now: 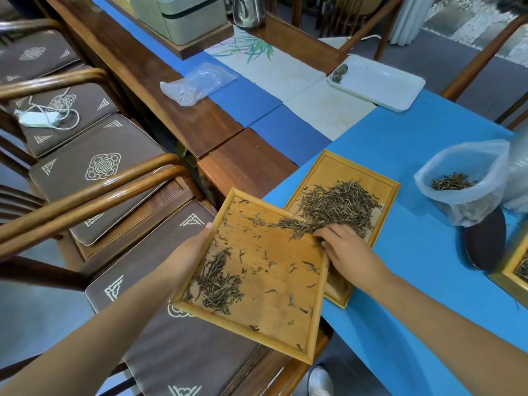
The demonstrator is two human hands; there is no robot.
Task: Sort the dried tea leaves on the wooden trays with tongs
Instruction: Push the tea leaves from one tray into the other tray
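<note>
Blue surface (pixel 414 252), near edge: left hand (pixel 185 252) grips tilted wooden tray (pixel 285 281); right hand's (pixel 348 250) apparently loose fingers sweep tea leaves (pixel 337 207); leaves may spill floorward.

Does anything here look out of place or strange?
Yes. The left hand holds one square wooden tray tilted off the table over a second wooden tray, while the right hand sweeps dried tea leaves bare, without tongs.
</note>
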